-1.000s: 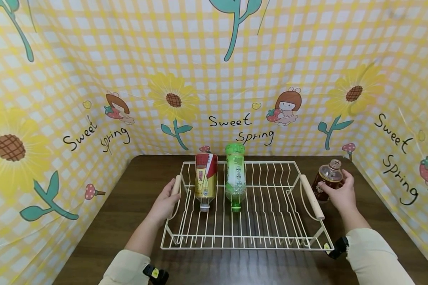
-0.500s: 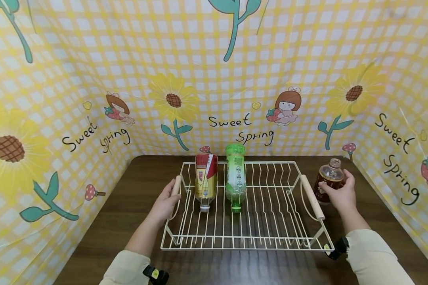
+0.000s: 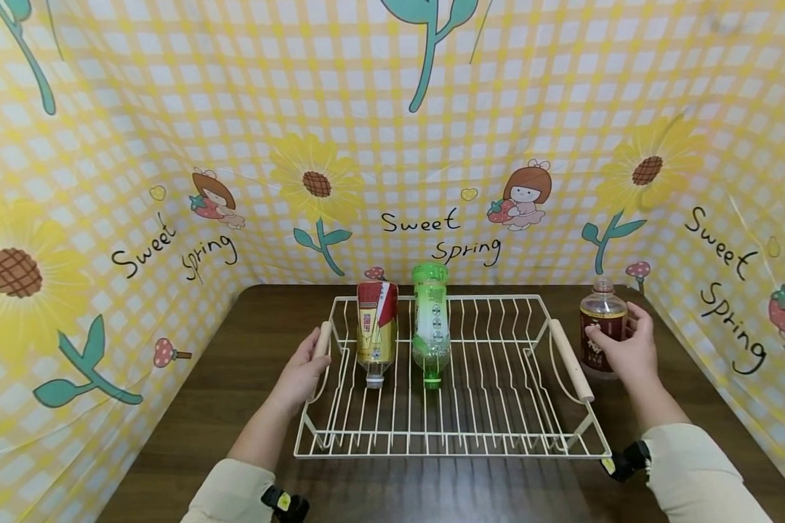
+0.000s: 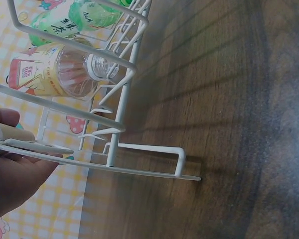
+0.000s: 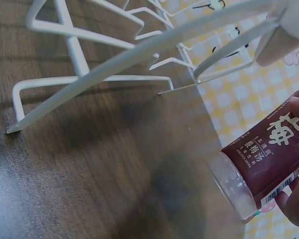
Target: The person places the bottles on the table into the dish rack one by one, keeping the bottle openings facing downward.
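Observation:
My right hand (image 3: 631,352) grips an uncapped plastic bottle (image 3: 605,316) with a dark red label, thumb in front and fingers behind. It stands nearly upright just right of the rack; in the right wrist view its clear base (image 5: 232,185) shows close over the tabletop. At the left end, my left hand (image 3: 304,372) holds the wooden handle (image 3: 324,340) of a cream wire dish rack (image 3: 451,457). A red and yellow bottle (image 3: 376,327) and a green bottle (image 3: 430,319) lean in the rack, necks down and toward me.
The rack's right wooden handle (image 3: 570,361) lies between the slots and the dark red bottle. Brown wooden tabletop (image 3: 392,494) extends around the rack. A yellow checked cloth (image 3: 392,145) with sunflowers hangs behind and at both sides.
The dark red bottle has turned from tilted to nearly upright in my right hand, and the right forearm has shifted slightly right. The left hand, rack and other two bottles stay put.

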Action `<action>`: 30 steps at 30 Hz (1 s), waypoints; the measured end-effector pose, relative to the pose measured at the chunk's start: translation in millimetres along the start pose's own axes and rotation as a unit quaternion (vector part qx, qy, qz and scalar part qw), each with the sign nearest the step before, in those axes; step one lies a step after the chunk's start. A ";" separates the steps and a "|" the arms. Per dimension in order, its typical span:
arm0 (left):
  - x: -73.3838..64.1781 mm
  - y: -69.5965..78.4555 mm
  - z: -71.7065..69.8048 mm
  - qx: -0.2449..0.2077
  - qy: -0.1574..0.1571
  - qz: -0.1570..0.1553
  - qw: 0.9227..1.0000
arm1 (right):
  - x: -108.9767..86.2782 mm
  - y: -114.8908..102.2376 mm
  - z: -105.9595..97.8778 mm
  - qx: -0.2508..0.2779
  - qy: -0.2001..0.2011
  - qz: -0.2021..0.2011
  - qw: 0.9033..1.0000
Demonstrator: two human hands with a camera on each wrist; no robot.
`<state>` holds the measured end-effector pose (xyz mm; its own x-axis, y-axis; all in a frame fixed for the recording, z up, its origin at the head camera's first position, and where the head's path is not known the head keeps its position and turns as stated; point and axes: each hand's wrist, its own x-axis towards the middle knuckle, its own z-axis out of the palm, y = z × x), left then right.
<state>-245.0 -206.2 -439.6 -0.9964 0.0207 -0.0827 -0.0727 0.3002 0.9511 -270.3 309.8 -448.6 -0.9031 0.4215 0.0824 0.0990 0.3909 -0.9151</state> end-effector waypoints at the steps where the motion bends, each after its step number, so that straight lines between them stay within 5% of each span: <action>1: -0.3 0.4 0.0 0.000 0.001 0.000 1.000 | -0.2 -2.1 -0.8 -0.001 -0.001 -0.005 1.000; 17: 0.4 -0.5 0.5 -0.007 0.003 -0.001 1.000 | -10.9 -56.2 -16.6 -0.034 -0.050 -0.123 0.991; 30: 0.3 0.8 0.7 -0.004 0.002 -0.001 1.000 | -19.0 -89.5 -8.9 -0.052 -0.096 -0.170 0.979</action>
<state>-245.3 -205.4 -439.0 -0.9964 0.0174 -0.0834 -0.0747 0.2921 0.9535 -258.3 274.1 -364.8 -0.9522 0.0944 0.2905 -0.1884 0.5671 -0.8018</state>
